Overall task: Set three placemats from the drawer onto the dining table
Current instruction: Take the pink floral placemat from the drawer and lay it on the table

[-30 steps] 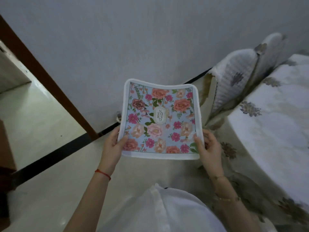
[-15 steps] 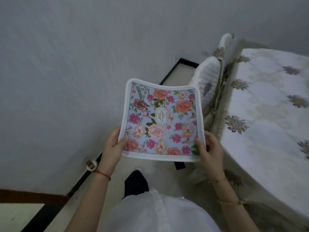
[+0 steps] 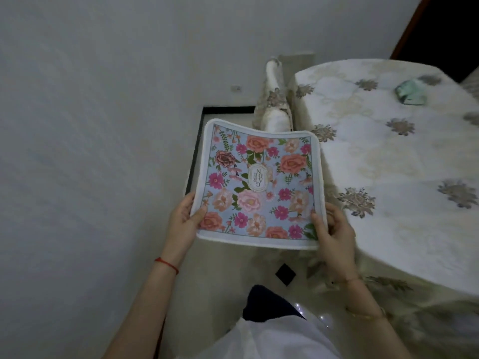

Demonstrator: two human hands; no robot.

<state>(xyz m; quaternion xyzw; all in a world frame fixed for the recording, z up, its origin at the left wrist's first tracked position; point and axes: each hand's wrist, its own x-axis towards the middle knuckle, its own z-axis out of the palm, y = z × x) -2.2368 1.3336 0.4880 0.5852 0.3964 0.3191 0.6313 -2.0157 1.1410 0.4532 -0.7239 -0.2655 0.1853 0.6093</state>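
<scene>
Both hands, left hand (image 3: 182, 224) and right hand (image 3: 334, 229), pinch the placemat (image 3: 259, 187) by its near corners, level, ready for the desk (image 3: 388, 164).

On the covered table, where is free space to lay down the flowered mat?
The near half of the dining table, beside the placemat, shows bare cloth. The far right corner holds a green object. The gap toward the chair is narrow.

We're looking down along a plain white wall (image 3: 90, 125) on the left, dimly lit. Below it runs pale glossy tiled floor (image 3: 228, 275) with a black border strip (image 3: 194, 151) and one small black diamond inset (image 3: 285, 274). Far off, a fabric-covered chair (image 3: 274, 99) stands; top right, a dark wood-framed doorway (image 3: 445, 27).
</scene>
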